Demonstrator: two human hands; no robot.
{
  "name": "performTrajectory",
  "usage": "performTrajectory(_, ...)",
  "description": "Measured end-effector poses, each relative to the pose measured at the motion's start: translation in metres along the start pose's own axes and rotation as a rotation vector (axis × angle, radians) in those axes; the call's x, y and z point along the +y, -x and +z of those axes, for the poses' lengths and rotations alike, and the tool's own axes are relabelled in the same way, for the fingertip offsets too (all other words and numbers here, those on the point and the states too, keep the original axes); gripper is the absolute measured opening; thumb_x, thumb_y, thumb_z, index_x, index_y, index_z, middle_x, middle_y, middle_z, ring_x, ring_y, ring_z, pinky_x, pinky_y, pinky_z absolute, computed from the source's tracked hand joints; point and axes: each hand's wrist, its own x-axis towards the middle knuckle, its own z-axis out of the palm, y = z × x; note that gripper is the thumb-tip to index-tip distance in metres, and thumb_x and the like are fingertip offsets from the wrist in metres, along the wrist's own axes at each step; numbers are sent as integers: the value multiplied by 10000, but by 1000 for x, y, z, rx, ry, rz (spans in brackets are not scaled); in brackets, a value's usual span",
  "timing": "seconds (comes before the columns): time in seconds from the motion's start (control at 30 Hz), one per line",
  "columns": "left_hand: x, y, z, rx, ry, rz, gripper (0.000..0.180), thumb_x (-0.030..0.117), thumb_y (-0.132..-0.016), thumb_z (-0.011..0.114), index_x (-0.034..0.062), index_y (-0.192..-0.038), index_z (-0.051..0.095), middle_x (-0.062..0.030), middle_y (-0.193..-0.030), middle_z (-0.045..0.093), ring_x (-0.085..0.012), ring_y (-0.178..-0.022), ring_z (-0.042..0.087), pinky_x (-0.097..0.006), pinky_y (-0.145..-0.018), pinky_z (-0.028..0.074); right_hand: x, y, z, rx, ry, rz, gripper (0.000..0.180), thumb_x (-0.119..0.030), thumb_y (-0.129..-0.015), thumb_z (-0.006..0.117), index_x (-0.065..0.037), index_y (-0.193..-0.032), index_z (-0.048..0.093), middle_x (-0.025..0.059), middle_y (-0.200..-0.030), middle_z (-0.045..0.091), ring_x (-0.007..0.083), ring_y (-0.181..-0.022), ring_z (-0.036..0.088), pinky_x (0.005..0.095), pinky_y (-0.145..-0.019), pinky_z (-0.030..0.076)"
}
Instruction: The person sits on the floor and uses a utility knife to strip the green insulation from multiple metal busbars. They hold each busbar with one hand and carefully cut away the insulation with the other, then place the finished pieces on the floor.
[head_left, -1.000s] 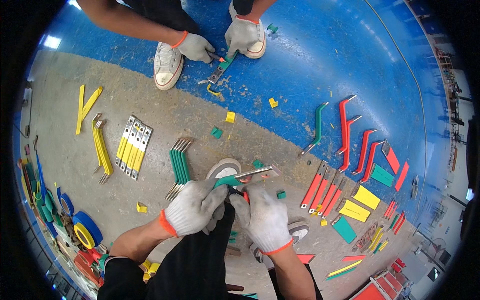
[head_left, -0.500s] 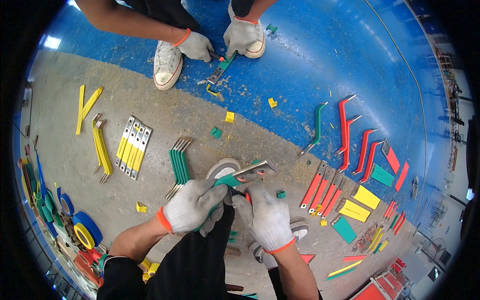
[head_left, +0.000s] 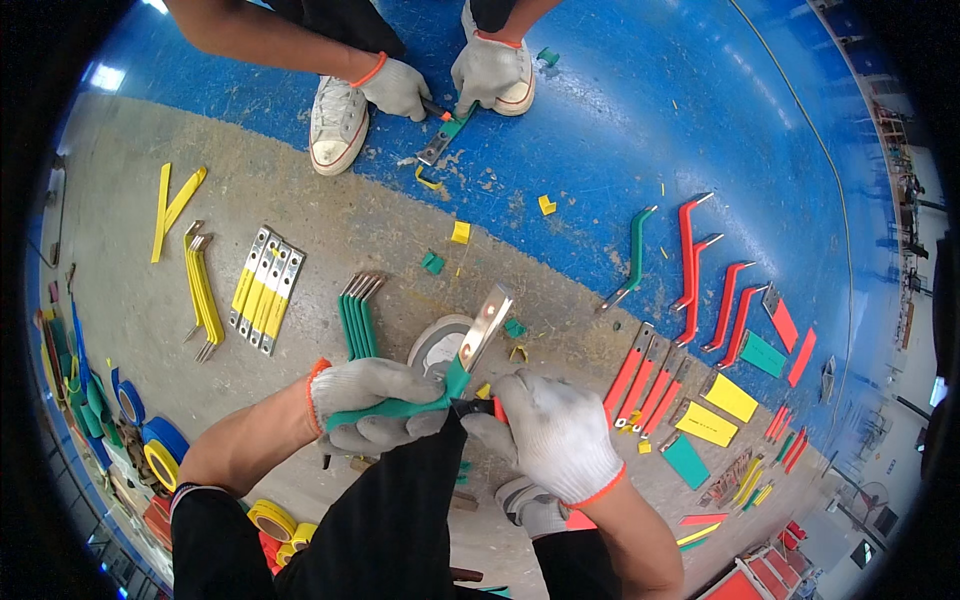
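My left hand (head_left: 375,402), in a white glove with an orange cuff, grips a green-sleeved metal bar (head_left: 452,375) whose bare silver end (head_left: 487,321) points up and away. My right hand (head_left: 548,434), gloved the same way, holds a small tool with a red handle (head_left: 484,407) against the green sleeve near the bare end. Both hands sit above my dark trouser knee. Across from me another person's gloved hands (head_left: 445,80) work on a similar green bar (head_left: 447,137) on the blue floor.
On the grey floor lie yellow bars (head_left: 200,290), silver bars with yellow sleeves (head_left: 266,288), green bars (head_left: 358,320) and a tape roll (head_left: 438,346). Red bars (head_left: 700,265) and coloured sleeve pieces (head_left: 708,424) lie to the right. Tape rolls (head_left: 150,450) sit at the left.
The bar has swung from lying nearly level to pointing steeply up, its silver end now higher. My hands have shifted slightly, the right one closing in on the sleeve.
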Motion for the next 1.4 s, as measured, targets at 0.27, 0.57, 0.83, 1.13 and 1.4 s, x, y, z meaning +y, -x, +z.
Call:
performTrajectory(0.27, 1, 2, 1, -161, 68, -125, 313, 304, -1072, 568, 22, -938, 589, -37, -723, 524, -48, -395, 390, -204, -259, 297, 26, 1, 8, 253, 147, -123, 392, -355, -765, 844, -71, -982, 684, 81, -804, 639, 258, -639, 648, 360, -523, 487)
performTrajectory(0.57, -15, 23, 11, -16, -113, -199, 350, 359, -1076, 532, 31, -982, 608, -53, -705, 547, -61, -399, 404, -199, -294, 306, 40, -8, -35, 353, -239, 184, 127, -81, -924, 584, 8, -991, 646, 173, -798, 664, 285, -712, 685, 383, -667, 530)
performTrajectory(0.83, -4, 17, 10, -315, 293, 22, 234, 234, -1075, 532, 16, -1131, 595, -84, -837, 568, -79, -435, 447, -181, -286, 327, -8, 3, 2, 150, -656, 308, 338, -257, -859, 824, -27, -1047, 663, 159, -867, 705, 339, -782, 725, 392, -688, 556)
performTrajectory(1.13, -13, 5, 8, -33, 100, 107, 251, 254, -1079, 524, 19, -1100, 607, -66, -851, 593, -82, -469, 478, -214, -318, 356, -35, -12, 16, 265, -572, 313, 267, -237, -880, 818, -21, -917, 665, 148, -761, 635, 298, -664, 652, 381, -609, 505)
performTrajectory(1.4, -9, -2, 35, 301, -657, 195, 352, 320, -1088, 465, -4, -1009, 576, -81, -632, 578, -214, -430, 628, -336, -339, 503, -18, -9, 36, 223, -578, 419, 244, -195, -945, 745, 12, -861, 647, 126, -692, 616, 209, -599, 592, 349, -572, 467)
